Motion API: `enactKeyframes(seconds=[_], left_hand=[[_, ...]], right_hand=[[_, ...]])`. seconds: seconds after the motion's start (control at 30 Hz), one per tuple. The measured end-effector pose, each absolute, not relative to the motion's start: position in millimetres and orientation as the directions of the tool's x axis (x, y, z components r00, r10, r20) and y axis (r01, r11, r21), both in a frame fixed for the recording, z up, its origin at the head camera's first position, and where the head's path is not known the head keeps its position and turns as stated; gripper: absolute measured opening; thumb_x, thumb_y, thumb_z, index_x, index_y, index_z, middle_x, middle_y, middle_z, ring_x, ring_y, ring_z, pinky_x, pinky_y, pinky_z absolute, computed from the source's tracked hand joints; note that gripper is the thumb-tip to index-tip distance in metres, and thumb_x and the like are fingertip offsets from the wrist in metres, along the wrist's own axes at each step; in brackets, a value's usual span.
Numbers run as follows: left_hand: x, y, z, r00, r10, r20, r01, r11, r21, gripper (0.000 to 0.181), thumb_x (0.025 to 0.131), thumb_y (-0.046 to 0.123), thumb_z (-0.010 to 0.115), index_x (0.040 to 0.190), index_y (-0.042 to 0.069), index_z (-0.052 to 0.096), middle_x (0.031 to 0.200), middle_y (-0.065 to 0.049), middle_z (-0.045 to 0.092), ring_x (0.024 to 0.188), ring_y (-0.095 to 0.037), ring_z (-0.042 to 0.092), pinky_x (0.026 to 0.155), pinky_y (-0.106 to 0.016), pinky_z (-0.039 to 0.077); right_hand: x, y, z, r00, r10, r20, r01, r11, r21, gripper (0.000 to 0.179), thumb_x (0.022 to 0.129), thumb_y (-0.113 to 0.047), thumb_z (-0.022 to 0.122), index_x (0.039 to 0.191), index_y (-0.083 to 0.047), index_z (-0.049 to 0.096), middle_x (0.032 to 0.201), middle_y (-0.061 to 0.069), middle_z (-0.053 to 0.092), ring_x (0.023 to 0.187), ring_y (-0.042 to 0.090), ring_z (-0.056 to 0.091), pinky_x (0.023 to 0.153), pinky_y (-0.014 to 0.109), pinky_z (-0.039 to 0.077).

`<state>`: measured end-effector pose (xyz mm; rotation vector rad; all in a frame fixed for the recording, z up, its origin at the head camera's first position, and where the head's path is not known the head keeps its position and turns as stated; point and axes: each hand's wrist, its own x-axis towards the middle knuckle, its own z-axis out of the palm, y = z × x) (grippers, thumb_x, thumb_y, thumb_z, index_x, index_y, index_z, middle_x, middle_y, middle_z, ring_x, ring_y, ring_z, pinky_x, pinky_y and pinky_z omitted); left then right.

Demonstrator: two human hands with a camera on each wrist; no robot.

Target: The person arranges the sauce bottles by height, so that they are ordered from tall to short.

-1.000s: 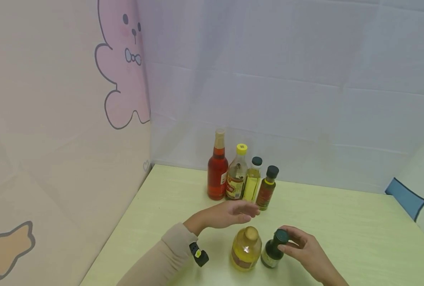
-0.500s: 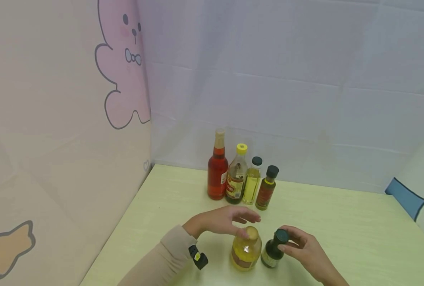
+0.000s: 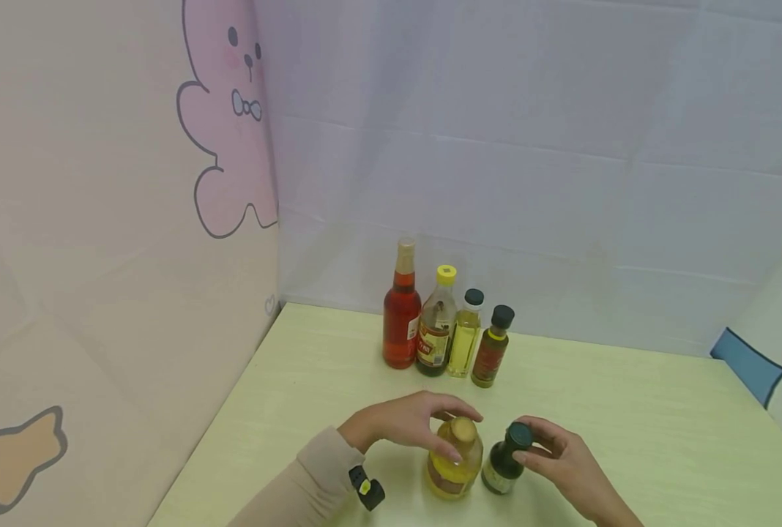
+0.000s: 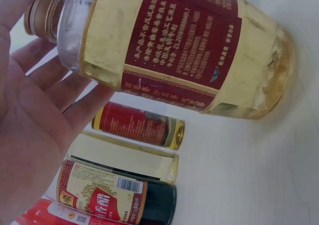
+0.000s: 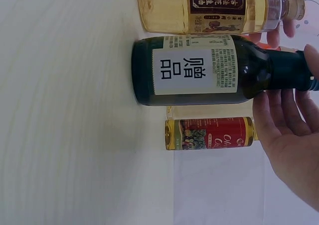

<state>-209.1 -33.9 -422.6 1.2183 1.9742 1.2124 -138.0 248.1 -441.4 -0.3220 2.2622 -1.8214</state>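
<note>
A squat bottle of golden oil point(image 3: 453, 479) with a dark red label and gold cap stands upright on the table. My left hand point(image 3: 404, 422) is at its neck and shoulder, thumb in front and fingers behind, spread loosely; the left wrist view shows a gap between palm and bottle point(image 4: 179, 51). Just to the right, my right hand point(image 3: 565, 461) pinches the neck of a dark green glass bottle point(image 3: 501, 471) between thumb and fingers. In the right wrist view, this bottle point(image 5: 194, 68) bears a pale label with large printed characters.
Behind the hands, a row holds a tall red bottle point(image 3: 400, 329), a yellow-capped vinegar bottle point(image 3: 433, 340), a slim pale-oil bottle point(image 3: 464, 344) and a small olive oil bottle point(image 3: 490, 359). A cloth wall point(image 3: 529, 183) rises at the table's point(image 3: 628, 424) back edge.
My left hand has come down and nearer from above the golden oil bottle to around its neck. The right hand and the green bottle have stayed in place.
</note>
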Motion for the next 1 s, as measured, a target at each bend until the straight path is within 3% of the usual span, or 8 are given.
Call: enactKeyframes(seconds=[1.0], left_hand=[[-204.2,-36.3,-440.5,-0.531,0.846,0.042,0.388,0.199,0.900,0.048,0.088,0.018,0.074,0.133,0.016,0.058,0.124,0.015,0.058,0.117,-0.003,0.051,0.100,-0.027,0.040]], right_hand=[[-137.5,248.3,-440.9,-0.955,-0.294,-0.039,-0.026,0.211,-0.977,0.049,0.092,-0.005,0.067,0.130,0.017,0.046,0.123,0.021,0.058,0.104,0.004,0.060,0.088,0.025,0.050]])
